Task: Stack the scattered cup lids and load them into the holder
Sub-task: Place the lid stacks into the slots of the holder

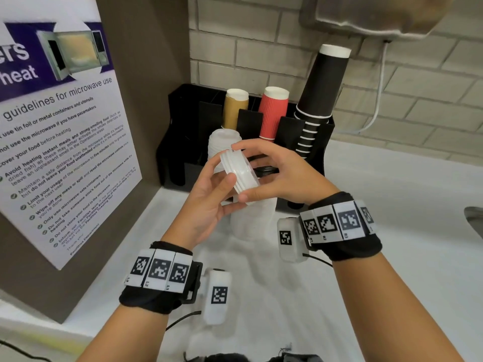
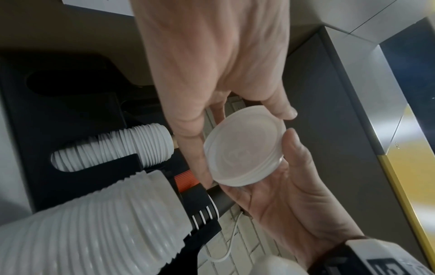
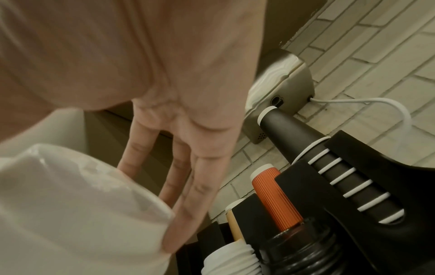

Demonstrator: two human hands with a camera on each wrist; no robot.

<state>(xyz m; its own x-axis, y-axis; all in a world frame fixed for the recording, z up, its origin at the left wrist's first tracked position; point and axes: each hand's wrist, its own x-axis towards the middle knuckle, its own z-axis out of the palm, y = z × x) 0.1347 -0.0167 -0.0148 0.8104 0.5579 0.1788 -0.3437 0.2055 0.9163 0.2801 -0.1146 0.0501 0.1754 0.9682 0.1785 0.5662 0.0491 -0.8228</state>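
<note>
A short stack of white cup lids (image 1: pixel 235 163) is held tilted in the air in front of the black holder (image 1: pixel 180 131). My left hand (image 1: pixel 220 169) grips it from the left with thumb and fingers. From the right, my right hand (image 1: pixel 243 173) pinches it between the fingers on top and the thumb below. In the left wrist view the lid stack (image 2: pixel 244 148) sits between both hands. A ribbed column of white lids (image 1: pixel 224 142) stands in a holder slot. A wider white column (image 1: pixel 251 220) rises under my hands. The right wrist view shows a blurred lid (image 3: pixel 70 204) under the fingers (image 3: pixel 188 186).
Tan cups (image 1: pixel 235 108), red cups (image 1: pixel 274 111) and a tall black cup stack (image 1: pixel 321 92) fill the holder's back slots. Black lids (image 1: pixel 265 169) lie in a front slot. A microwave poster (image 1: pixel 60 126) stands on the left. A metal dispenser (image 1: pixel 373 14) hangs above; a sink edge (image 1: pixel 474 218) is at the right.
</note>
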